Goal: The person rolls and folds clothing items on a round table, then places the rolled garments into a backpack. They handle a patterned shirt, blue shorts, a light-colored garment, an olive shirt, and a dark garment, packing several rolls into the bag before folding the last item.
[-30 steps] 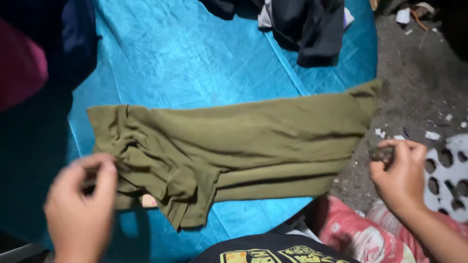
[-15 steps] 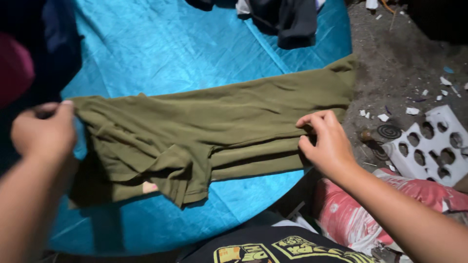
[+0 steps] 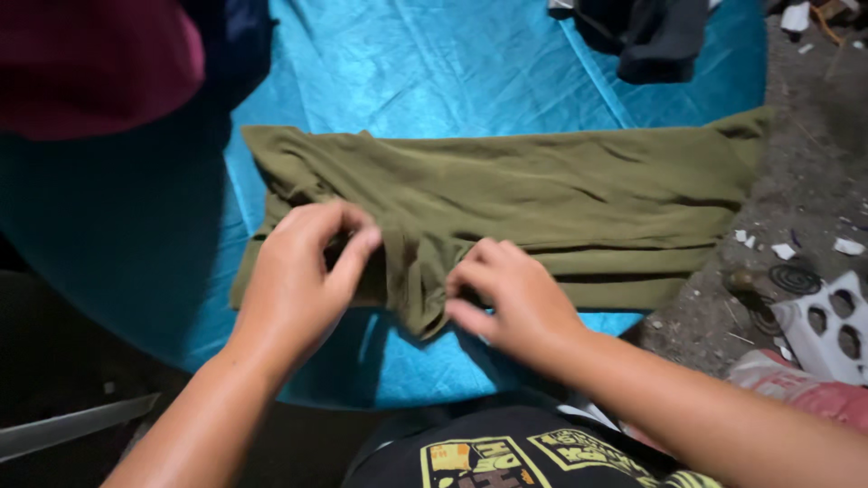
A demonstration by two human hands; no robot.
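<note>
An olive-green garment (image 3: pixel 542 194) lies folded lengthwise across a blue sheet (image 3: pixel 434 72), stretching from the left to the right edge of the sheet. My left hand (image 3: pixel 303 271) pinches the bunched fabric at the garment's near left part. My right hand (image 3: pixel 511 298) rests with curled fingers on the near edge of the cloth, just right of the bunched fold. Both hands sit close together near the sheet's front edge.
Dark clothes (image 3: pixel 651 36) lie at the sheet's far right. A dark red cloth (image 3: pixel 90 63) fills the top left. Dirty ground with scraps (image 3: pixel 814 208), a white perforated piece (image 3: pixel 827 325) and a pink patterned fabric (image 3: pixel 796 389) lie to the right.
Both hands have come inward from the garment's two ends and now meet at the bunched near edge. The view has shifted, so the garment sits more to the right.
</note>
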